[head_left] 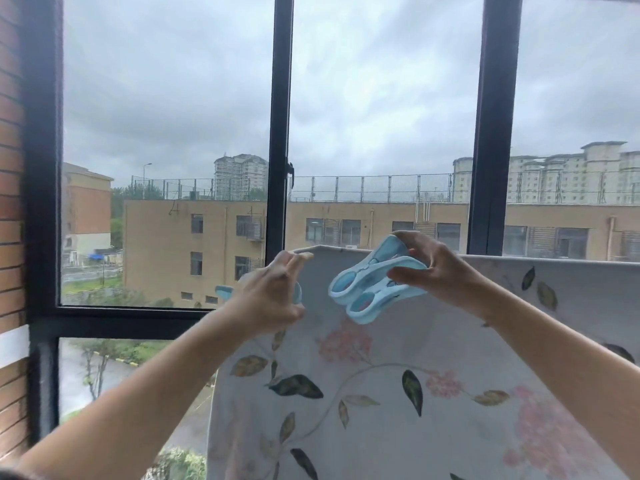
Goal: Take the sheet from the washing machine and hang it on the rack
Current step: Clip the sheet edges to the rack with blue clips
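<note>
Sheet [381, 403] hanging, top edge running left-right, right hand [438, 270] pinching blue pegs [369, 285], left hand [268, 297] gripping another peg [223, 292].

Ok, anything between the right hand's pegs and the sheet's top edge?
Nothing visible. The right hand holds two blue pegs in front of the sheet, just under its top edge; the left hand is off to the left.

I find nothing to read here. The sheet [433, 358] shows only printed leaves and pink flowers, no label. The blue pegs [374, 282] I hold bear no mark I can make out. The buildings [207, 244] outside are too far off for any sign to be legible.
</note>
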Action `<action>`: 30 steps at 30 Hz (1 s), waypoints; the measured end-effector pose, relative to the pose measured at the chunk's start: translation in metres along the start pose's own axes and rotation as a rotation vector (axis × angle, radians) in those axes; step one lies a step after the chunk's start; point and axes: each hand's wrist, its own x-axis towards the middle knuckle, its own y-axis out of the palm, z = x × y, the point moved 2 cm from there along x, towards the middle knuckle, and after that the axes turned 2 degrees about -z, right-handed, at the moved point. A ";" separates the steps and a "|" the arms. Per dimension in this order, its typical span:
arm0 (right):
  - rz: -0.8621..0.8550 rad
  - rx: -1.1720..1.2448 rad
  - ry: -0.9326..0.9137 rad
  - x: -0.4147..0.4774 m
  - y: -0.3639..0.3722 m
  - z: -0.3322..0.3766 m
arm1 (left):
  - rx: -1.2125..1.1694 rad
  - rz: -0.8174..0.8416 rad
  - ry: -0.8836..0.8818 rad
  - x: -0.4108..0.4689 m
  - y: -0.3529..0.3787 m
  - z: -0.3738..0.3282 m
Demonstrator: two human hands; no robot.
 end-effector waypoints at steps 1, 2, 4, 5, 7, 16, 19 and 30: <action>-0.005 -0.050 -0.015 0.008 -0.008 0.005 | 0.057 -0.011 -0.016 0.011 -0.004 0.000; -0.004 -0.101 -0.032 0.015 -0.014 0.010 | 0.109 0.016 -0.036 0.022 -0.004 0.001; 0.019 -0.195 -0.069 0.031 -0.021 0.022 | 0.174 0.096 -0.067 0.038 0.001 0.000; 0.034 -0.231 -0.090 0.039 -0.024 0.028 | 0.181 0.119 -0.082 0.043 0.005 0.000; 0.055 -0.290 -0.123 0.055 -0.029 0.040 | 0.182 0.112 -0.097 0.050 0.012 -0.002; 0.134 -0.574 -0.203 0.117 -0.031 0.086 | 0.149 0.052 -0.168 0.048 0.023 -0.009; 0.168 -0.623 -0.191 0.129 -0.026 0.090 | 0.144 0.045 -0.181 0.046 0.023 -0.006; 0.200 -0.674 -0.098 0.159 -0.013 0.085 | 0.098 0.017 -0.172 0.046 0.026 -0.008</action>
